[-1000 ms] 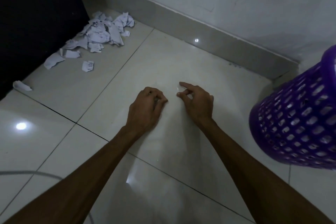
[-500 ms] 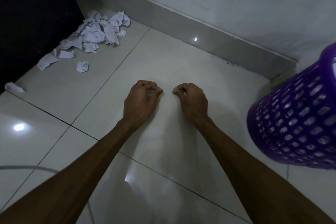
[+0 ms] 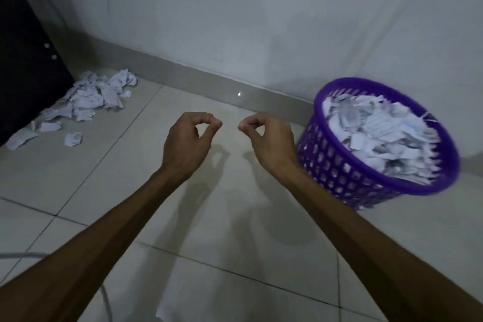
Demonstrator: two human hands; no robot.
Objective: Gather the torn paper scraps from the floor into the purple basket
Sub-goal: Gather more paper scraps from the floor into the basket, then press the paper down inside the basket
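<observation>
Both hands had lifted off the floor tiles, where half a second earlier they were pinching at the surface. The left hand [image 3: 189, 142] and right hand [image 3: 266, 138] hung side by side above the floor, each with thumb and fingertips closed in a pinch; whether a tiny scrap sat between them could not be told. The purple basket [image 3: 337, 175], now in fuller view just right of the right hand, was heaped with paper. A pile of torn paper scraps [image 3: 86, 98] still lay far left by the wall, so much gathering likely remained.
</observation>
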